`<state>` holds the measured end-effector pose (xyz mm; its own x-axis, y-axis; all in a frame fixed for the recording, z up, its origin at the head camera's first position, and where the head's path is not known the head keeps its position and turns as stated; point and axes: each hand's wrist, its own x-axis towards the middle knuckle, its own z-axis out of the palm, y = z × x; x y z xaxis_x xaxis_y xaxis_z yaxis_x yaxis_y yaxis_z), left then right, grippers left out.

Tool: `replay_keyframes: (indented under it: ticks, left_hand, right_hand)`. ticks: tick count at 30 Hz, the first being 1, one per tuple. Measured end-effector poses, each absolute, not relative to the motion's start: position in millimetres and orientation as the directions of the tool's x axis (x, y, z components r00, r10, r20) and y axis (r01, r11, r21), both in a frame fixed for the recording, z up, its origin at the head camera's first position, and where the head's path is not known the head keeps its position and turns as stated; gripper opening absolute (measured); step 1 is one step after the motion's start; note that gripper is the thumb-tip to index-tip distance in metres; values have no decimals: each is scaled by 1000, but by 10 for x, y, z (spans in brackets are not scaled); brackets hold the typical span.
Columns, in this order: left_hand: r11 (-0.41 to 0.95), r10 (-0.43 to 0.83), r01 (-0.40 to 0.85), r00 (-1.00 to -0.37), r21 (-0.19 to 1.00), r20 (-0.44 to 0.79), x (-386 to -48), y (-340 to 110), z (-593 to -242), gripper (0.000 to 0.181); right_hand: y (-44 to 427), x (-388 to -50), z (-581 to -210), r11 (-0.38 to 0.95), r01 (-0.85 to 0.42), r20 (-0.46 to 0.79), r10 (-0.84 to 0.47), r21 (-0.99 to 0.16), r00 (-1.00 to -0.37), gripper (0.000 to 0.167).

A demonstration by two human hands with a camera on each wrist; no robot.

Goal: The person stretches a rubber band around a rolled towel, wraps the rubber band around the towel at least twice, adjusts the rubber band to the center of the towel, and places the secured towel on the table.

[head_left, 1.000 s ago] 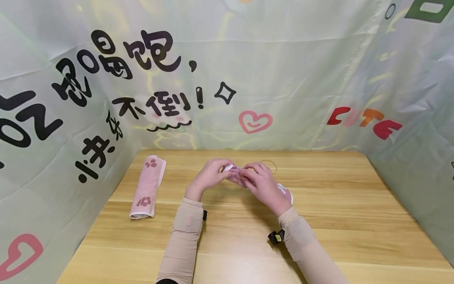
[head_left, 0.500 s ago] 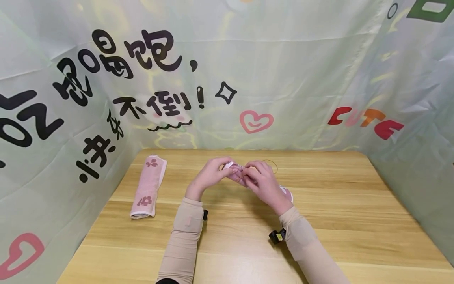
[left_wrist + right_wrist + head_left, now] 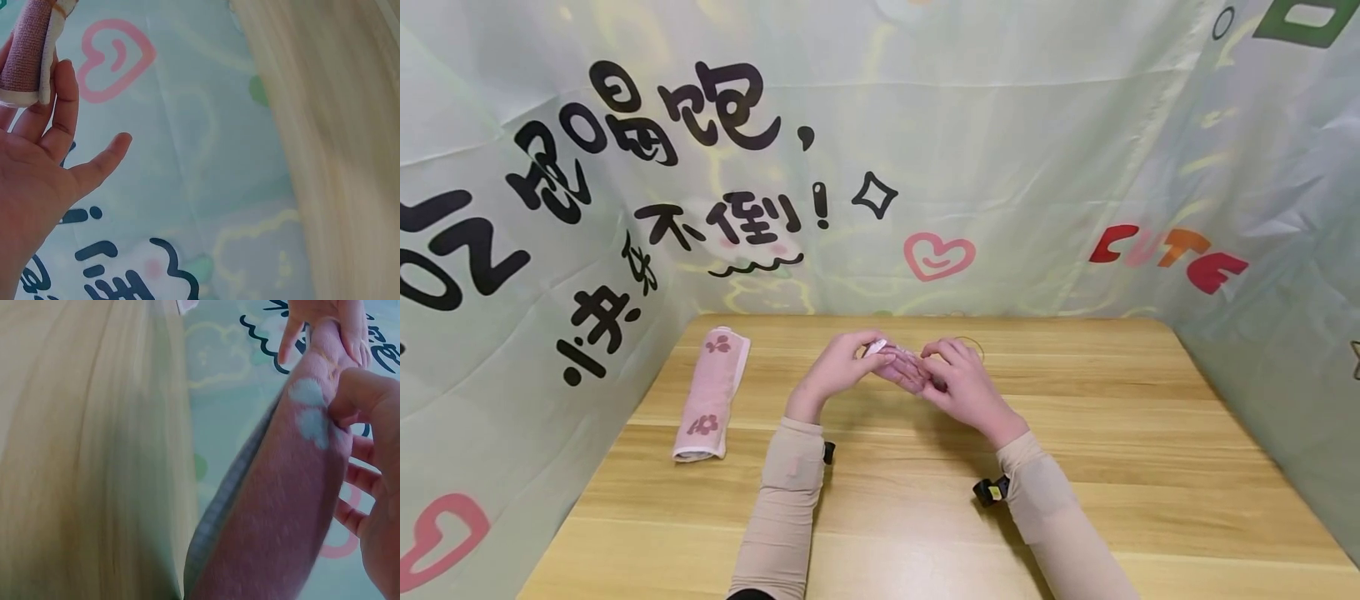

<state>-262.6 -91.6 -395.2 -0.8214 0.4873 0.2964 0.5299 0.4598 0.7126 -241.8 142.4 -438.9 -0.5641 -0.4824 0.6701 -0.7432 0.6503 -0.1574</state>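
Note:
In the head view, a pink rolled towel (image 3: 901,372) is held above the table between both hands. My left hand (image 3: 838,367) grips its white-edged end; in the left wrist view the little finger juts away from the towel (image 3: 26,56). A thin tan rubber band (image 3: 326,360) circles the towel near that end in the right wrist view. My right hand (image 3: 966,385) pinches the towel beside its white print, further along the roll (image 3: 275,487). The towel's far end is hidden behind the right hand in the head view.
Another pink rolled towel (image 3: 709,396) with flower prints lies at the table's left. A loose rubber band (image 3: 976,344) lies behind my right hand, partly hidden. A printed cloth (image 3: 1037,167) hangs round the back and sides of the wooden table (image 3: 1150,467).
My right hand has shifted a little to the right along the towel, so more of it shows between the hands. The towel's far end has gone out of sight behind that hand.

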Motion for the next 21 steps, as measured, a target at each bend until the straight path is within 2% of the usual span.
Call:
replay_keyframes:
  ticks: [8,17,21]
  left_hand:
    - [468,483,520,-827,715,286,-2635,-917,-3938,18]
    - [467,468,481,-847,742,254,-2618,-886,-3925,18]
    - [466,473,485,-843,740,255,-2623,-877,-3934,17]
  right_hand:
    - [1392,-2392,-4338,620,-760,673,-478,-197,-564,12]
    - [1315,-2360,-4289,513,-837,762,-461,-189,-454,14]
    - [1294,-2348,-4293,509,-844,769,-467,-170,-437,13]
